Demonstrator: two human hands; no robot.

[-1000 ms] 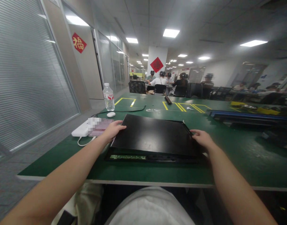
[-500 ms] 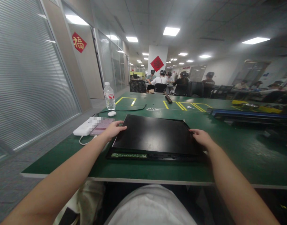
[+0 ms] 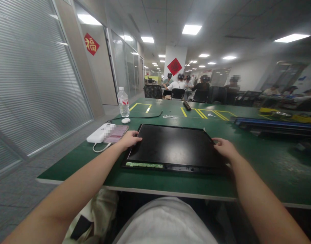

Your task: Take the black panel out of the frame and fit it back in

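A dark LCD panel [image 3: 170, 144] lies flat in a slightly larger black frame [image 3: 191, 168] on the green table. Along the frame's near edge runs a thin green circuit board [image 3: 144, 165], left of centre. My left hand [image 3: 131, 139] is closed on the panel's left edge, thumb on top and fingers down at the side. At the right edge, my right hand [image 3: 225, 148] grips the panel between thumb and fingers. Its lower fingers are partly hidden.
Left of the panel lie a phone [image 3: 117, 133], a white power bank [image 3: 98, 134] with cable and a white oval case [image 3: 125, 120]. A water bottle [image 3: 124, 103] stands behind them. Blue-edged black parts [image 3: 264, 123] lie at right. Several people sit at tables farther back.
The panel has come down and settled into line with the black frame, whose rim now shows along the far edge. Both hands keep their hold. The camera view has shifted slightly.
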